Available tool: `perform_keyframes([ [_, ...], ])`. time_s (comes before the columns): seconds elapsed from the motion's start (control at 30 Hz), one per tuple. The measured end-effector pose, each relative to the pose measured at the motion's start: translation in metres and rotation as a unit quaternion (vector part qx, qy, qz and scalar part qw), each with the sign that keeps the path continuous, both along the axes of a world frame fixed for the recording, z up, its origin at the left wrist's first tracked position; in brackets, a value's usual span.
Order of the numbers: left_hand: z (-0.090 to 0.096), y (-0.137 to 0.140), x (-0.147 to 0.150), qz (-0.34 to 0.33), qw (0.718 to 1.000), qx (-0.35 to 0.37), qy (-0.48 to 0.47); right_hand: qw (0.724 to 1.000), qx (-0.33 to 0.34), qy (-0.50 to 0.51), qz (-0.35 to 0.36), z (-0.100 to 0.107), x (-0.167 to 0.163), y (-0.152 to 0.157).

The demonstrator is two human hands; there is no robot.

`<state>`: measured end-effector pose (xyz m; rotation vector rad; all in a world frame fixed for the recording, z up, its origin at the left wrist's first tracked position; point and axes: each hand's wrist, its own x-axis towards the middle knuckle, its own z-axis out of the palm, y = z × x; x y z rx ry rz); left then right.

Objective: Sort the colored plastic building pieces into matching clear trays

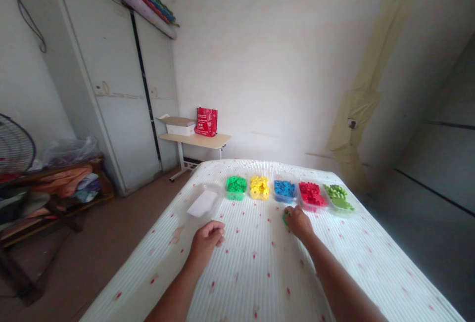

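Observation:
My right hand (pixel 298 220) is closed on a small green plastic piece (pixel 285 216), just in front of the blue and red tubs. Its fingers cover part of the piece, so its full shape is hidden. On the left, my left hand (pixel 208 238) rests over the table with fingers curled, and nothing shows in it. Just beyond it lies a clear tray (pixel 193 198) with a white card (pixel 202 204) inside. Clear tubs stand in a row: green pieces (pixel 236 184), yellow pieces (pixel 259 187), blue pieces (pixel 285 189), red pieces (pixel 312 195) and light green pieces (pixel 338 197).
A white ribbed cloth with red spots covers the table (pixel 256 267). Behind it, a small side table (pixel 200 140) bears a red bag (pixel 206 122) and a white box (pixel 180 128). A cabinet (pixel 115 79), a fan (pixel 15 144) and a cluttered shelf (pixel 74 183) are at left.

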<state>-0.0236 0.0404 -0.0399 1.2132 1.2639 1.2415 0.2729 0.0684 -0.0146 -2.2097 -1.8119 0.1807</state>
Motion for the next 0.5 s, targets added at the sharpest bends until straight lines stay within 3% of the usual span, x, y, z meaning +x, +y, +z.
perform_keyframes([
  [0.13, -0.002, 0.000, 0.000, -0.006, 1.000, 0.005, 0.003, 0.997, -0.027, 0.060, 0.046, 0.007, -0.002, -0.001],
  [0.27, 0.000, -0.002, 0.001, -0.003, 1.000, 0.001, 0.002, 0.986, -0.040, 0.123, 0.109, 0.019, -0.028, 0.004],
  [0.37, 0.004, -0.004, 0.001, 0.003, 1.000, -0.007, 0.001, 0.978, -0.010, 0.160, 0.130, 0.036, -0.061, 0.022],
  [0.5, 0.007, -0.004, 0.000, 0.007, 1.000, -0.011, -0.002, 0.972, 0.074, 0.194, 0.107, 0.063, -0.099, 0.053],
])
